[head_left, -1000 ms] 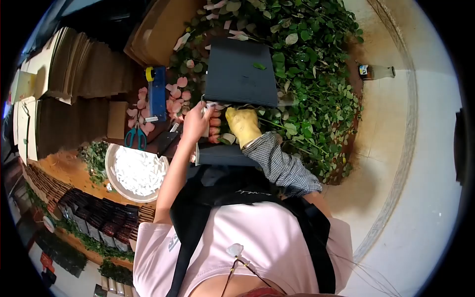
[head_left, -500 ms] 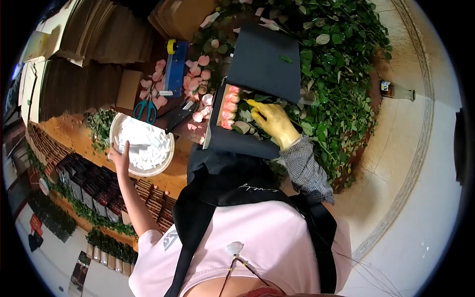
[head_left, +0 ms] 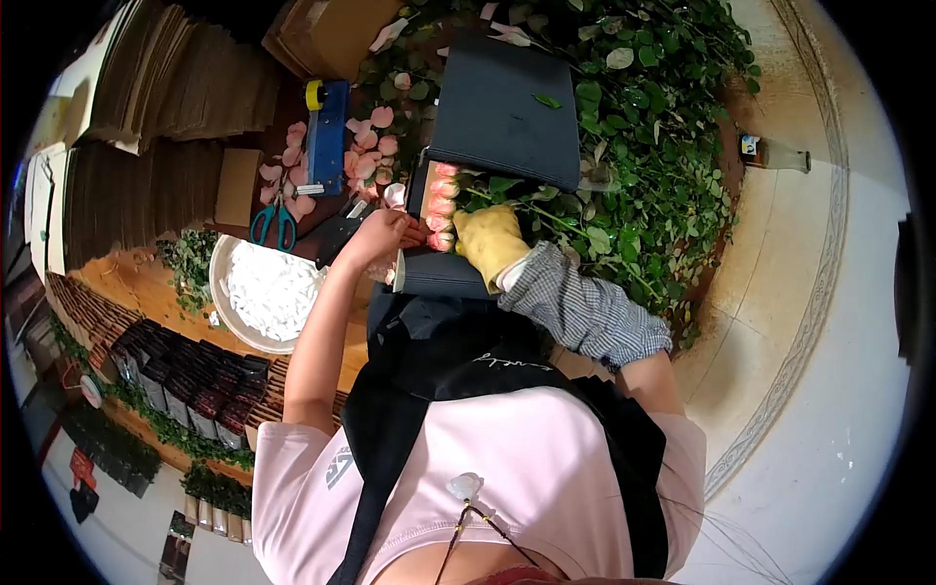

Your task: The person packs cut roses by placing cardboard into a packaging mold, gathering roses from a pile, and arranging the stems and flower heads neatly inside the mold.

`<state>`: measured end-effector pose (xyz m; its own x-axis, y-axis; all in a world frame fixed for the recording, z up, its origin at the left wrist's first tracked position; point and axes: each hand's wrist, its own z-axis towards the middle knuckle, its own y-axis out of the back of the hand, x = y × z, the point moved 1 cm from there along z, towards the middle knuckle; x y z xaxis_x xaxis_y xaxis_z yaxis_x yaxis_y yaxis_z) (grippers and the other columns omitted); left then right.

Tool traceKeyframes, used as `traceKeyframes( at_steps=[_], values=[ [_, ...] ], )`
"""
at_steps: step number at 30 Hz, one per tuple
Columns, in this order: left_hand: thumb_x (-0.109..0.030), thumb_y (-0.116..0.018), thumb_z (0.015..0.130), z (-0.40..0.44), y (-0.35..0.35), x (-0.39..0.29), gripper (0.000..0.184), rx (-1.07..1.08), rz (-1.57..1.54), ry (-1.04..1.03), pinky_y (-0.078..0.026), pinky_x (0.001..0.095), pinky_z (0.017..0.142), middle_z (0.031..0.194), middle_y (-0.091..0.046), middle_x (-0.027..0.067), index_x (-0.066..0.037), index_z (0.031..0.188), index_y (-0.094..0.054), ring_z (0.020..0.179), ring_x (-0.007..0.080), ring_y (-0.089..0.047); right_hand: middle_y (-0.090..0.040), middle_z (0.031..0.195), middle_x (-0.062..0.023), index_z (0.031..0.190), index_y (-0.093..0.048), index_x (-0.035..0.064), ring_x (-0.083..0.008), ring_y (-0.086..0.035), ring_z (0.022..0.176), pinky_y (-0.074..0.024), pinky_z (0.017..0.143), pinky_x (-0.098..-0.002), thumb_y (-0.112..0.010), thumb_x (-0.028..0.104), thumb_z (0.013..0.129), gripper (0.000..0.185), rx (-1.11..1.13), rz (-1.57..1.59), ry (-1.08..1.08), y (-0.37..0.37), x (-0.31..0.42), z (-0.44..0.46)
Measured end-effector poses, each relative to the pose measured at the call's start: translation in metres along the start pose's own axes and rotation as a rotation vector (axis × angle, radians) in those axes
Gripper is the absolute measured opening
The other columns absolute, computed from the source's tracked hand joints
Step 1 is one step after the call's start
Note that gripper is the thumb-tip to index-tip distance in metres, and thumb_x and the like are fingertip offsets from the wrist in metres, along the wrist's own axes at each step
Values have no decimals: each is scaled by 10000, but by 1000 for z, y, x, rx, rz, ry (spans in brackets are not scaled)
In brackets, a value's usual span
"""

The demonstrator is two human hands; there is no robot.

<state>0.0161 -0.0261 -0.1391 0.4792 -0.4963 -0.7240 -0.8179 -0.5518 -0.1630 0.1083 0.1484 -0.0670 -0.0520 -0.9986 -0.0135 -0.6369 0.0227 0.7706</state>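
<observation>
The left hand (head_left: 378, 238), fingers extended, lies against the roses' (head_left: 442, 208) cardboard edge, perhaps to align them, while the gloved right hand (head_left: 490, 241) curls nearby, its grip hidden.

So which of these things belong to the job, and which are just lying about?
Likely in the job:
- pink roses, between left hand and gloved right hand
- dark block beside them
- white pieces, perhaps supplies

Apparently lying about:
- bottle
- loose petals
- lone leaf
</observation>
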Motion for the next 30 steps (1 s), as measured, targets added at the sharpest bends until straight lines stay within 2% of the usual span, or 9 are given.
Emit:
traceKeyframes(
  at_steps=[5, 7, 12, 19, 20, 23, 27, 28, 30],
  values=[
    [-301, -440, 1082, 7, 0, -3, 447, 42, 281, 19, -569, 395, 898, 1149, -681, 185, 80, 1282, -559, 1009, 272, -700, -701, 757, -79, 990, -629, 68, -262, -698, 732, -538, 672, -402, -688, 340, 862, 306, -141, 70, 141, -15, -13, 7],
    [-354, -428, 1083, -1, -14, -25, 505, 25, -119, 103, -567, 397, 904, 1205, -653, 195, 42, 1393, -475, 1021, 288, -696, -700, 723, -75, 917, -674, 86, -256, -696, 686, -529, 629, -401, -642, 267, 866, 191, -303, 169, 286, -10, -20, -3],
    [-612, -349, 1032, 5, -19, -38, 750, 214, -234, 178, -521, 395, 983, 1373, -544, 206, -22, 1496, -363, 1169, 278, -628, -668, 669, -80, 871, -633, 88, -264, -671, 648, -519, 624, -412, -659, 309, 868, 222, -304, 252, 332, -8, -23, -22],
    [-494, -374, 1068, 12, -9, 5, 626, 354, -436, 35, -433, 430, 1093, 1431, -483, 180, -35, 1491, -334, 1266, 288, -554, -691, 758, -104, 951, -627, 92, -298, -682, 724, -530, 652, -432, -683, 302, 853, 239, -339, 336, 287, -13, -35, -19],
    [-397, -424, 1077, 1, -10, -1, 544, 187, -389, 68, -456, 424, 1072, 1366, -548, 198, -2, 1448, -378, 1251, 305, -574, -705, 812, -107, 1003, -638, 92, -287, -698, 785, -540, 682, -431, -655, 263, 877, 213, -219, 324, 286, -8, -38, -17],
    [-339, -454, 1075, -17, 6, -12, 509, 197, -214, -38, -476, 420, 1052, 1284, -608, 217, 26, 1424, -391, 1229, 328, -596, -695, 800, -89, 1056, -632, 92, -283, -686, 784, -538, 708, -425, -709, 274, 850, 286, -54, 158, 202, 5, -40, -10],
    [-298, -431, 1086, -9, 8, 0, 443, 169, -244, -13, -491, 409, 1034, 1236, -637, 217, 41, 1370, -448, 1209, 315, -614, -697, 760, -75, 925, -662, 96, -267, -694, 741, -542, 657, -410, -687, 272, 861, 189, -157, 127, 200, -19, -27, 11],
    [-298, -431, 1086, -6, 5, 4, 443, 171, -247, -18, -491, 409, 1034, 1236, -637, 217, 41, 1370, -448, 1209, 315, -614, -675, 686, -61, 822, -650, 99, -267, -683, 665, -533, 602, -400, -665, 357, 887, 267, -151, 72, 175, -25, -24, 18],
    [-269, -426, 1089, 2, -2, 11, 385, 140, -280, -42, -507, 396, 1003, 1199, -648, 191, 36, 1316, -489, 1159, 288, -636, -695, 724, -62, 896, -662, 110, -261, -697, 696, -536, 602, -398, -594, 395, 929, 296, -204, 97, 207, -15, -24, 11]
  ],
)
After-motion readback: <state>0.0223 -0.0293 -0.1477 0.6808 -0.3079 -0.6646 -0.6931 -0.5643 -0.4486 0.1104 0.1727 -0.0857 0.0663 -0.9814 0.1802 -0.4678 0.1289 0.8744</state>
